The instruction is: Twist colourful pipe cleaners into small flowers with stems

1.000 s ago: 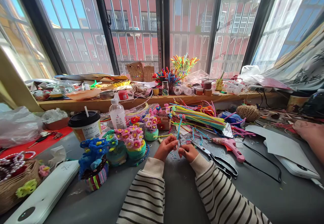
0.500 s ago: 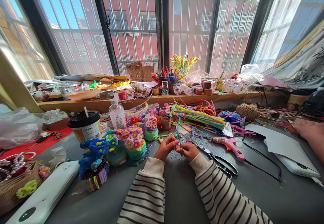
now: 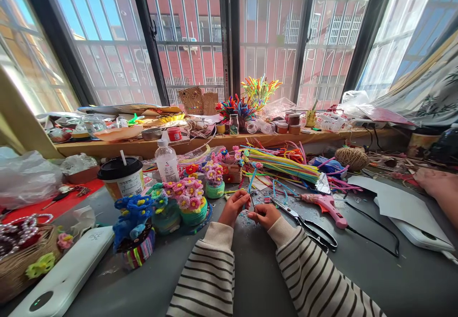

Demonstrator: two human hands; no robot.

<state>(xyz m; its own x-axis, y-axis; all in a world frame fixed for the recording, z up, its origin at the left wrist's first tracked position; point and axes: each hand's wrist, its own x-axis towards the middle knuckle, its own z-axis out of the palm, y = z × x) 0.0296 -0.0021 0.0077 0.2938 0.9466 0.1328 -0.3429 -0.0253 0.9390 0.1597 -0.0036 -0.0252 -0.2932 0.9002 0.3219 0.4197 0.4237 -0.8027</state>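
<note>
My left hand (image 3: 235, 207) is closed in a pinch at the lower end of a blue pipe cleaner stem (image 3: 252, 179). The stem leans slightly right, with a small pink-and-blue flower (image 3: 256, 165) at its top. Close beside it, my right hand (image 3: 265, 216) has its thumb and finger pressed together on a thin dark strand (image 3: 254, 206); whether this joins the stem is not clear. Scissors (image 3: 304, 224) lie partly open just right of my right hand. Beyond my fingers are bent blue pipe cleaner pieces (image 3: 279, 190) and small scraps.
Pipe cleaner flower pots (image 3: 193, 216) and a lidded cup (image 3: 121, 178) stand left. A pink glue gun (image 3: 327, 208) with its cord lies right, near a white power bank (image 3: 417, 233) under paper. Bundled pipe cleaners (image 3: 286, 164) lie behind. Another person's hand (image 3: 434, 183) rests at far right.
My hands have moved slightly apart, showing more of the thin dark strand between them. The blue stem now leans more to the right.
</note>
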